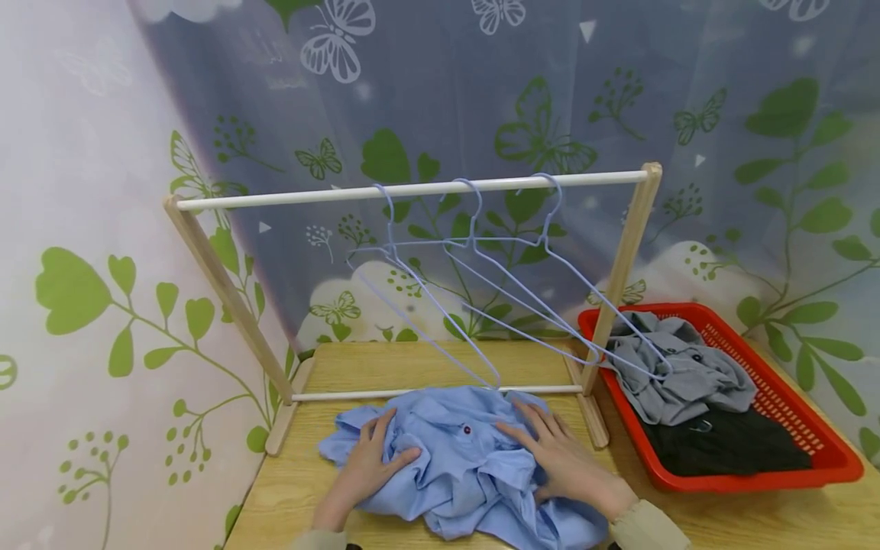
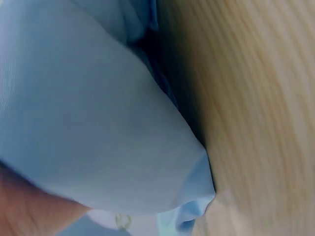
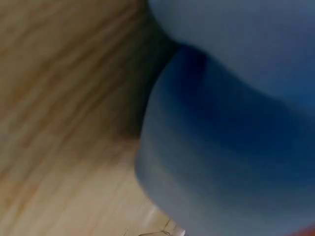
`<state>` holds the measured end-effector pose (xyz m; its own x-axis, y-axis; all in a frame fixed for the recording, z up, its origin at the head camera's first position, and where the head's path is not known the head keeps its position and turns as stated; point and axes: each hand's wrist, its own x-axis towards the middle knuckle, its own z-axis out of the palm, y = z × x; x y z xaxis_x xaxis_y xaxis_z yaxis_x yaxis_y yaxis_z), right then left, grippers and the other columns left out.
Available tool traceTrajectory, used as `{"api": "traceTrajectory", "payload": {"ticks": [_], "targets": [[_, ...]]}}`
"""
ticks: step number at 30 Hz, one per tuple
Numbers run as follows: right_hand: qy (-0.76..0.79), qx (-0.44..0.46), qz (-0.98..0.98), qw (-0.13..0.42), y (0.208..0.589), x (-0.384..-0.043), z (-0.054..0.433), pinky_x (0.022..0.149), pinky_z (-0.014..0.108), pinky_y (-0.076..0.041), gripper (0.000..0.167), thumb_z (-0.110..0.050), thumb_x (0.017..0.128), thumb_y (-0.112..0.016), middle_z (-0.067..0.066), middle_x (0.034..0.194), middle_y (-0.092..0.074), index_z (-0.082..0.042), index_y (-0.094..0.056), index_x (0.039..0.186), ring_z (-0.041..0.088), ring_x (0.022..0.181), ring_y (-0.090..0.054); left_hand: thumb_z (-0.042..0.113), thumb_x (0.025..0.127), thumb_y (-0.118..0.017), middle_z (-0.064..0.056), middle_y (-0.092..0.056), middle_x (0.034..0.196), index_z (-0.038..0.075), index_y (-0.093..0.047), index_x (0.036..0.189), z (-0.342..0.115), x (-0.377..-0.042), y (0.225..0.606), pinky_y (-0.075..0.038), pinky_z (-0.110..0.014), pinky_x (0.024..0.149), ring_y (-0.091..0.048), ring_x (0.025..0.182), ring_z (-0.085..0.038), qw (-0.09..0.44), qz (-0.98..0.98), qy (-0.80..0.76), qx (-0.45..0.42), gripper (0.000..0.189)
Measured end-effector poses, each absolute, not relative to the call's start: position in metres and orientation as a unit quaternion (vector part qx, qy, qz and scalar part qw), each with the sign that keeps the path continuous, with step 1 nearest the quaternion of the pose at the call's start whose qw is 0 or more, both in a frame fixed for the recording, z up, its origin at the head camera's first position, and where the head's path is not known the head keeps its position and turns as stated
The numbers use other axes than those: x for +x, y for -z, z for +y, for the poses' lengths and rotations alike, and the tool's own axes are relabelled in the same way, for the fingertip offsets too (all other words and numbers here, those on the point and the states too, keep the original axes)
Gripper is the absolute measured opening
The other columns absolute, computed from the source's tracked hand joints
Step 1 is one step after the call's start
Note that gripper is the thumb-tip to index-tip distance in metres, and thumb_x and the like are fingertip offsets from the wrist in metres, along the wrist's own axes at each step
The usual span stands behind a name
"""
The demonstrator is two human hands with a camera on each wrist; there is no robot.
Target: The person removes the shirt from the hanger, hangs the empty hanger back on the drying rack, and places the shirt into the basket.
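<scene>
A crumpled light-blue shirt (image 1: 454, 458) with a dark red button lies on the wooden table, just in front of the rack. My left hand (image 1: 366, 466) rests on its left side, fingers spread and relaxed. On the right side, my right hand (image 1: 560, 454) lies over the cloth with extended fingers. In the left wrist view, blue fabric (image 2: 98, 118) fills much of the picture, with part of the hand at the lower left corner. The right wrist view shows folds of the same shirt (image 3: 211, 162) close up against the wood.
Behind the shirt stands a wooden rack with a white top rail (image 1: 289, 198). Three lavender wire hangers (image 1: 473, 243) hang from it. To the right is a red basket (image 1: 749, 483) with a grey garment (image 1: 687, 374) and a black one (image 1: 729, 443). A patterned curtain (image 1: 440, 99) backs the table.
</scene>
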<state>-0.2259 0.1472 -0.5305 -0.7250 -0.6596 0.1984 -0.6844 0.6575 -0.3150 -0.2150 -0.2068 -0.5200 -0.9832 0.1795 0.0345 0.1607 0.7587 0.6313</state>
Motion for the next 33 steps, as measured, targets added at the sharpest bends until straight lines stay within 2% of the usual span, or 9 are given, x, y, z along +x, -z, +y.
{"api": "traceTrajectory", "payload": {"ticks": [2,6,8,10,13,15,20,27,33], "targets": [[-0.19,0.376,-0.906,0.034,0.531,-0.228,0.144,0.106,0.075,-0.03,0.128,-0.033,0.055,-0.1,0.025,0.165,-0.013,-0.016,-0.03,0.16,0.051,0.147,-0.022,0.051,0.09,-0.073,-0.039,-0.037,0.145,0.008,-0.033,0.157,-0.198,-0.216,0.519,-0.045,-0.07,0.093,-0.051,0.12,-0.06,0.022,0.933,-0.34,0.115,0.089],[-0.198,0.391,-0.898,0.019,0.533,-0.234,0.135,0.103,0.077,-0.031,0.127,-0.036,0.057,-0.098,0.025,0.165,-0.011,-0.016,-0.028,0.161,0.052,0.145,-0.024,0.057,0.085,-0.076,-0.038,-0.036,0.146,0.01,-0.031,0.158,-0.18,-0.218,0.519,-0.044,-0.07,0.095,-0.047,0.126,-0.06,0.042,0.928,-0.337,0.152,0.098],[-0.2,0.394,-0.897,0.018,0.534,-0.236,0.13,0.1,0.077,-0.033,0.122,-0.044,0.062,-0.095,0.026,0.164,-0.012,-0.015,-0.029,0.16,0.052,0.144,-0.025,0.057,0.083,-0.078,-0.038,-0.036,0.146,0.011,-0.03,0.158,-0.17,-0.218,0.521,-0.044,-0.07,0.095,-0.046,0.127,-0.06,0.047,0.927,-0.331,0.171,0.101],[-0.199,0.39,-0.899,0.015,0.535,-0.238,0.123,0.099,0.078,-0.033,0.113,-0.056,0.072,-0.085,0.025,0.165,-0.013,-0.017,-0.028,0.161,0.05,0.145,-0.026,0.057,0.08,-0.081,-0.037,-0.036,0.147,0.012,-0.031,0.158,-0.159,-0.217,0.522,-0.045,-0.07,0.096,-0.045,0.128,-0.059,0.05,0.926,-0.321,0.19,0.103],[-0.2,0.38,-0.903,0.003,0.533,-0.241,0.113,0.099,0.08,-0.031,0.109,-0.069,0.078,-0.074,0.021,0.167,-0.012,-0.02,-0.025,0.162,0.049,0.146,-0.026,0.056,0.075,-0.086,-0.033,-0.036,0.15,0.012,-0.033,0.156,-0.141,-0.216,0.524,-0.044,-0.069,0.098,-0.043,0.131,-0.057,0.057,0.929,-0.292,0.219,0.106],[-0.195,0.377,-0.906,-0.015,0.531,-0.243,0.109,0.098,0.081,-0.032,0.108,-0.067,0.08,-0.075,0.019,0.167,-0.014,-0.022,-0.023,0.163,0.048,0.146,-0.028,0.057,0.071,-0.088,-0.029,-0.036,0.151,0.013,-0.036,0.154,-0.131,-0.215,0.526,-0.045,-0.068,0.097,-0.043,0.131,-0.057,0.057,0.934,-0.263,0.234,0.108],[-0.163,0.371,-0.912,-0.055,0.524,-0.247,0.106,0.09,0.078,-0.041,0.11,-0.045,0.071,-0.092,0.016,0.158,-0.036,-0.019,-0.032,0.159,0.046,0.137,-0.043,0.052,0.065,-0.094,-0.027,-0.036,0.15,0.015,-0.04,0.15,-0.118,-0.211,0.527,-0.049,-0.067,0.091,-0.043,0.128,-0.058,0.046,0.946,-0.221,0.235,0.107],[-0.14,0.353,-0.924,-0.051,0.52,-0.249,0.107,0.082,0.068,-0.051,0.089,-0.055,0.072,-0.087,0.009,0.139,-0.056,-0.016,-0.052,0.145,0.039,0.125,-0.055,0.042,0.059,-0.097,-0.029,-0.039,0.142,0.016,-0.043,0.143,-0.109,-0.203,0.531,-0.05,-0.068,0.081,-0.047,0.122,-0.053,0.006,0.957,-0.212,0.196,0.103],[-0.15,0.338,-0.929,-0.024,0.525,-0.245,0.107,0.08,0.06,-0.054,0.076,-0.051,0.075,-0.085,0.01,0.13,-0.063,-0.016,-0.059,0.138,0.039,0.114,-0.063,0.03,0.059,-0.098,-0.029,-0.048,0.129,0.011,-0.047,0.139,-0.106,-0.199,0.533,-0.053,-0.061,0.083,-0.053,0.114,-0.049,-0.016,0.963,-0.2,0.179,0.097]]}}
